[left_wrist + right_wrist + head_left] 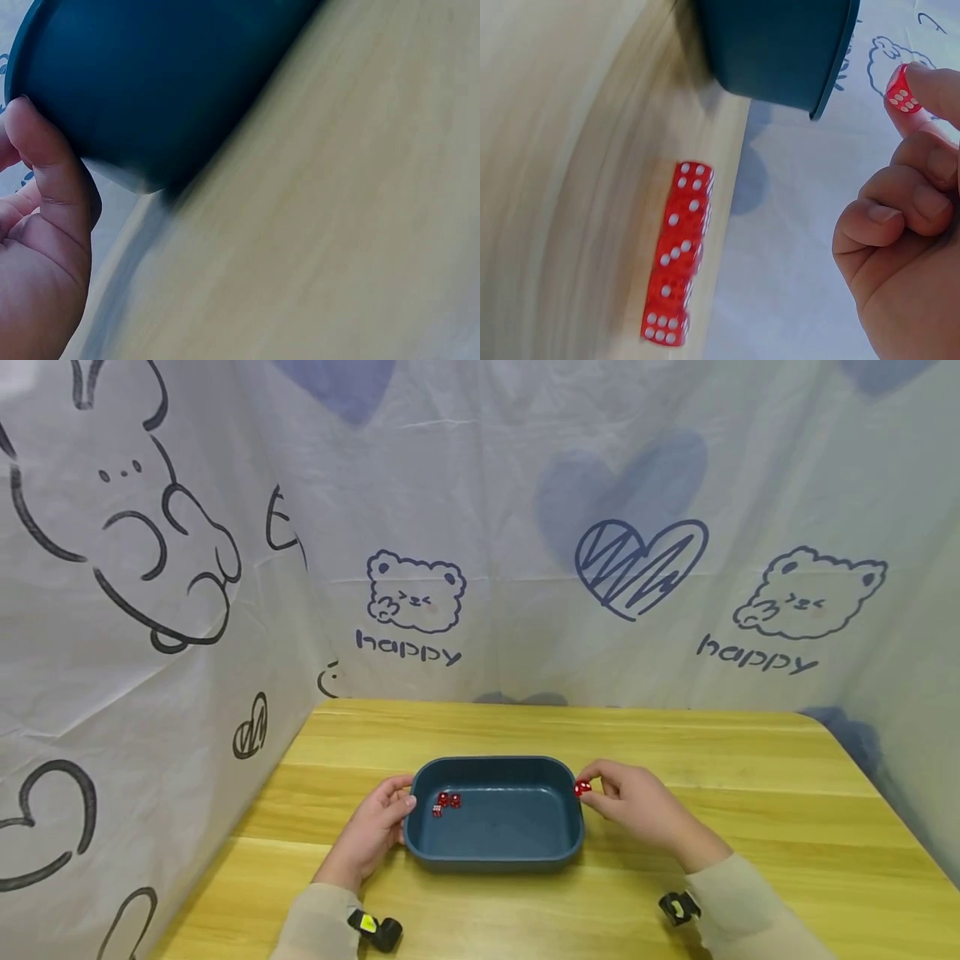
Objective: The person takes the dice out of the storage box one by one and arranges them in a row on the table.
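Note:
A dark teal rectangular plastic tray (495, 864) sits on the table, with three red dice (443, 799) in its left part. My left hand (375, 822) holds the tray's left end, the thumb at the rim; the left wrist view shows that thumb (45, 157) against the tray wall (165, 75). Between thumb and index finger, my right hand (633, 797) pinches a red die (904, 91) near the tray's right rim. The other right fingers are curled in. Several more red dice (676, 255) lie in a row in the right wrist view; the head view does not show that row clearly.
A wooden table (750, 777) bears the tray. White cloth (510, 635) with drawn bears and hearts hangs behind it and at the sides. A small black camera is strapped at each wrist.

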Tool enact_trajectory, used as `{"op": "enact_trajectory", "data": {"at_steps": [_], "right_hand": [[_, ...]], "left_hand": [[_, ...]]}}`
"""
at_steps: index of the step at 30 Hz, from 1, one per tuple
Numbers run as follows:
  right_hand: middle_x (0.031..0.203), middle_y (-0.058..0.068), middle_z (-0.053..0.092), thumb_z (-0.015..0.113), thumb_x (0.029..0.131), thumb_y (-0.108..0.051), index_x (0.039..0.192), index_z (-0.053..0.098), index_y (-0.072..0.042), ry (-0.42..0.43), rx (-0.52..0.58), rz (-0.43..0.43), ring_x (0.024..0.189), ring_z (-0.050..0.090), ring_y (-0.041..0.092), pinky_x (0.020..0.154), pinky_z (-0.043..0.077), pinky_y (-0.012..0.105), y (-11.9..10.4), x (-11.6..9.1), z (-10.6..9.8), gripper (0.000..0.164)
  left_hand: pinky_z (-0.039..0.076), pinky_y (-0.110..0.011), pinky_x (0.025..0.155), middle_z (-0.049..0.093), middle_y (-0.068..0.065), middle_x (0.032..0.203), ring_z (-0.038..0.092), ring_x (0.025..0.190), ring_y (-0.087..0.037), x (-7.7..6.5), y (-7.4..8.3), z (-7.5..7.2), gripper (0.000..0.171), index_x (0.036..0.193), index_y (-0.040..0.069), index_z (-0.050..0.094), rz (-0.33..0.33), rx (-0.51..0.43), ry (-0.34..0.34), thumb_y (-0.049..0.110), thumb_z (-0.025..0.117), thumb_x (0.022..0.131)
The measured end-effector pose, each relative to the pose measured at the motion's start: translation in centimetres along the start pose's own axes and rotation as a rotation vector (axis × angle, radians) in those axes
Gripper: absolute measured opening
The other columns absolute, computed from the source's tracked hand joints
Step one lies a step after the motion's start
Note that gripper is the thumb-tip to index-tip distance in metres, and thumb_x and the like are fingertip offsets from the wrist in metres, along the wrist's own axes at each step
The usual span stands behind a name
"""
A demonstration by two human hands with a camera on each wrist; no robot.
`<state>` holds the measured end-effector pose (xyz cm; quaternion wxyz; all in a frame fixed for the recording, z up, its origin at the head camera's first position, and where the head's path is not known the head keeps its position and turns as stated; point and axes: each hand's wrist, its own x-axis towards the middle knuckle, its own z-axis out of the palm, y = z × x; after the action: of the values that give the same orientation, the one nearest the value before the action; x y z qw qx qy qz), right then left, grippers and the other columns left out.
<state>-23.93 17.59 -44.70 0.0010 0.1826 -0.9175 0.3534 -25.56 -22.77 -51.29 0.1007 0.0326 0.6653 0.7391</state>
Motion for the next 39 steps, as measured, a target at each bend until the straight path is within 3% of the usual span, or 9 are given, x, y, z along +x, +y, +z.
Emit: {"op": "enact_trajectory", "data": {"at_steps": [6, 14, 21, 39], "right_hand": [[0.062, -0.001, 0.051, 0.071, 0.097, -0.028, 0.114, 0.070, -0.020, 0.008, 0.022, 0.027, 0.052, 0.049, 0.016, 0.051, 0.043, 0.029, 1.2, -0.7, -0.6, 0.019], [0.062, -0.002, 0.045, 0.072, 0.096, -0.032, 0.114, 0.070, -0.019, 0.042, 0.006, 0.059, 0.052, 0.040, 0.012, 0.050, 0.038, 0.028, 3.3, -1.7, -1.2, 0.022], [0.062, -0.002, 0.045, 0.071, 0.096, -0.034, 0.115, 0.069, -0.016, 0.060, -0.010, 0.071, 0.052, 0.040, 0.012, 0.050, 0.039, 0.028, 5.1, -2.7, -2.1, 0.027], [0.067, 0.000, 0.046, 0.070, 0.096, -0.024, 0.119, 0.068, -0.011, 0.048, -0.049, 0.114, 0.056, 0.041, 0.013, 0.050, 0.040, 0.029, 8.0, -4.2, -4.0, 0.027]], "left_hand": [[0.046, -0.022, 0.053, 0.056, -0.014, 0.102, 0.052, 0.063, -0.014, 0.0, 0.0, 0.2, 0.042, 0.145, 0.000, 0.042, 0.008, 0.005, -0.005, 0.005, 0.051, 0.105], [0.046, -0.022, 0.054, 0.054, -0.011, 0.098, 0.050, 0.064, -0.014, -0.2, -0.4, -0.1, 0.041, 0.144, -0.001, 0.042, 0.009, -0.010, -0.007, 0.006, 0.052, 0.105], [0.046, -0.022, 0.055, 0.053, -0.010, 0.097, 0.051, 0.065, -0.015, -0.1, -0.3, -0.1, 0.041, 0.144, 0.000, 0.044, 0.009, 0.002, 0.005, 0.008, 0.054, 0.105], [0.046, -0.022, 0.054, 0.053, -0.011, 0.099, 0.052, 0.066, -0.014, 0.1, -0.4, -0.1, 0.041, 0.144, 0.000, 0.043, 0.008, -0.006, -0.001, 0.008, 0.053, 0.105]]}}
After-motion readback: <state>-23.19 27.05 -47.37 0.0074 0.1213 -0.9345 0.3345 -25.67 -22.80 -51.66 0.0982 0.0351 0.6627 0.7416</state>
